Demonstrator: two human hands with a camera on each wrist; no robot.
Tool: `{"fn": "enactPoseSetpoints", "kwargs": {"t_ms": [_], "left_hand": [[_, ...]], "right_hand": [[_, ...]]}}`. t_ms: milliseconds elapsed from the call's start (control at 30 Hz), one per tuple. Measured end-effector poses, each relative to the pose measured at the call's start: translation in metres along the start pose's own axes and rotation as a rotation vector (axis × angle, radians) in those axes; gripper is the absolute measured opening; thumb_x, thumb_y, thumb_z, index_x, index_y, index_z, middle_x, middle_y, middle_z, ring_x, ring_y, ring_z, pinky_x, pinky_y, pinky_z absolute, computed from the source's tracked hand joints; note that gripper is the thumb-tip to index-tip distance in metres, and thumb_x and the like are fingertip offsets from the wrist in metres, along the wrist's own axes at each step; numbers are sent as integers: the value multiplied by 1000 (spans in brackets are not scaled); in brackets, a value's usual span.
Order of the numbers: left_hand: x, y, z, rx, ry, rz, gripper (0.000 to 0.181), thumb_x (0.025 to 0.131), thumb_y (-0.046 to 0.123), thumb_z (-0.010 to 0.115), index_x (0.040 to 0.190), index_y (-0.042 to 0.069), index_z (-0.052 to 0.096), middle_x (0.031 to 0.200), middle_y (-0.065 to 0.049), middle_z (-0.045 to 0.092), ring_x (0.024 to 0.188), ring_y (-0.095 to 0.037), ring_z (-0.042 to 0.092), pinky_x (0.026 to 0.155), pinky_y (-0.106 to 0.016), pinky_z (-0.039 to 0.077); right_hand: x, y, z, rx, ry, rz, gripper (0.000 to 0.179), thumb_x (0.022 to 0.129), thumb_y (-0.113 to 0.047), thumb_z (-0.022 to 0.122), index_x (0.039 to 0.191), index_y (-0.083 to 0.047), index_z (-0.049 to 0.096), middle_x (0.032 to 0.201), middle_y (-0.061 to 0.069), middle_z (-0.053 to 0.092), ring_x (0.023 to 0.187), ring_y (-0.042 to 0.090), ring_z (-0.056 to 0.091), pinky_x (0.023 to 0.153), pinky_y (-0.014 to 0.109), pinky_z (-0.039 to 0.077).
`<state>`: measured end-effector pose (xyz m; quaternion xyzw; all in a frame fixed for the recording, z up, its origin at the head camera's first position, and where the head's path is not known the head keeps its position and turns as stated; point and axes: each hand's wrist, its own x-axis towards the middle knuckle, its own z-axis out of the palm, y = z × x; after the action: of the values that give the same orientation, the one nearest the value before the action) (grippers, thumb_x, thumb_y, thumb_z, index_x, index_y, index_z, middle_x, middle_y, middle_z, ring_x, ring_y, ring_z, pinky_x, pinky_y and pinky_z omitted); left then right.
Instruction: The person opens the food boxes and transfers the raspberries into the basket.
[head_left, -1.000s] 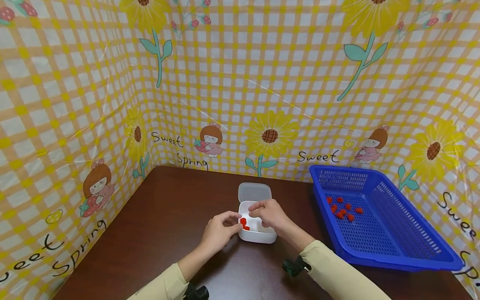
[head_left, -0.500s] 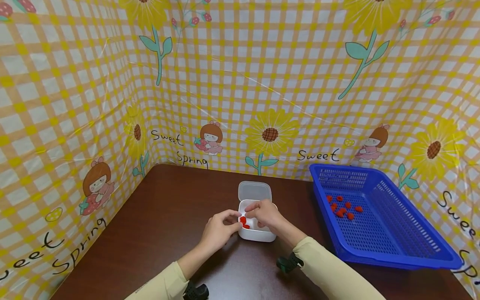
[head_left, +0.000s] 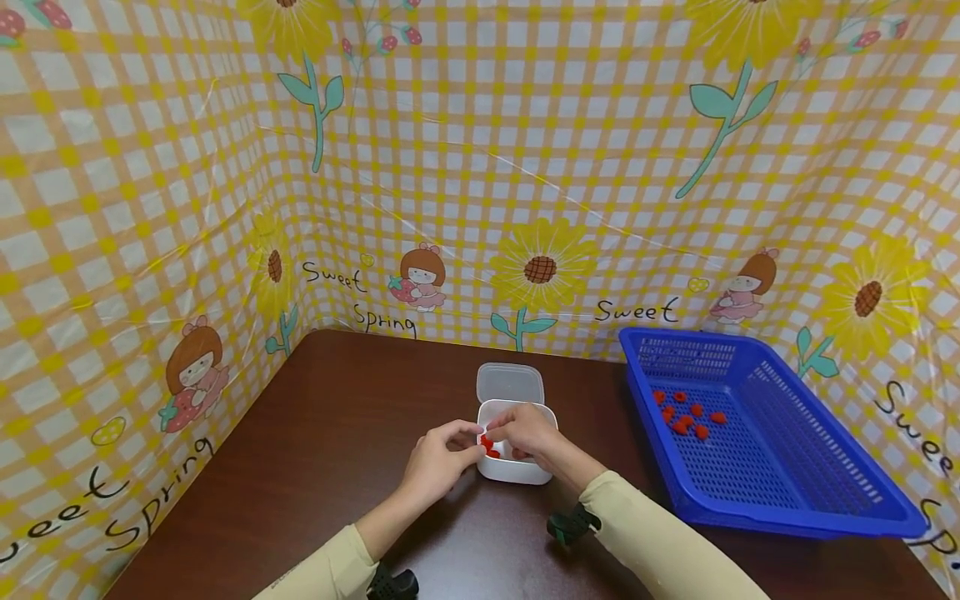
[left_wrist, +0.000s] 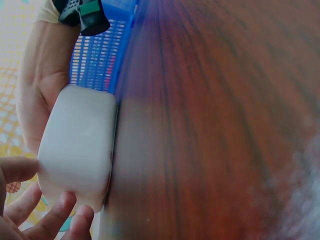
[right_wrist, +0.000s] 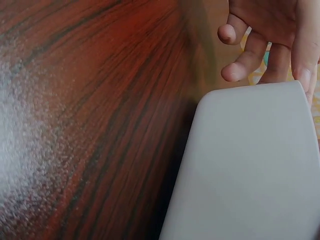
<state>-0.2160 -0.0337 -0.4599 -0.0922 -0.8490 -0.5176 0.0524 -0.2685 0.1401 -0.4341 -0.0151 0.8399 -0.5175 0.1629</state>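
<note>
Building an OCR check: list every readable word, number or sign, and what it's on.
"Sweet": back cloth, left
"Spring": back cloth, below that
"Sweet": back cloth, right
"eet", start cut off: left cloth
"Spring": left cloth
"Swee", end cut off: right cloth
"Sp", rest cut off: right cloth
Left sleeve: dark marking, too small to read

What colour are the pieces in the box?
The pieces are red; head view shows best.

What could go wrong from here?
The right hand reaches into the white container close to the red pieces inside, so it could knock them about. The left hand is at only one end, so the container might slide or turn if nudged.
</note>
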Motion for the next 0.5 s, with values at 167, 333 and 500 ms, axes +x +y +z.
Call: {"fn": "enactPoseSetpoints", "kwargs": {"t_ms": [167,333,500], "left_hand": [[2,0,0,2,6,4,26,85,25,76,110,20,74,86,11,72,78,-8,67,66,-30,48],[2,0,0,5,10,3,26,85,26,77,110,20,75,85,11,71,79,-8,67,66,-31,48],[1,-2,1,15,7,2,27,84,25,77,110,19,75,85,11,71,78,-7,66,65,-30,47]], "right_hand": [[1,-1,0,-13,8,-3,15,86,-3,70,98,5,74,72,5,64,44,9,35,44,20,33],[1,0,1,-54,20,-12,12,86,0,69,94,6,74,66,3,61,44,10,36,44,20,31],[1,3,4,-104,34,0,10,86,1,69,92,7,74,65,3,62,45,9,38,45,20,32]]}}
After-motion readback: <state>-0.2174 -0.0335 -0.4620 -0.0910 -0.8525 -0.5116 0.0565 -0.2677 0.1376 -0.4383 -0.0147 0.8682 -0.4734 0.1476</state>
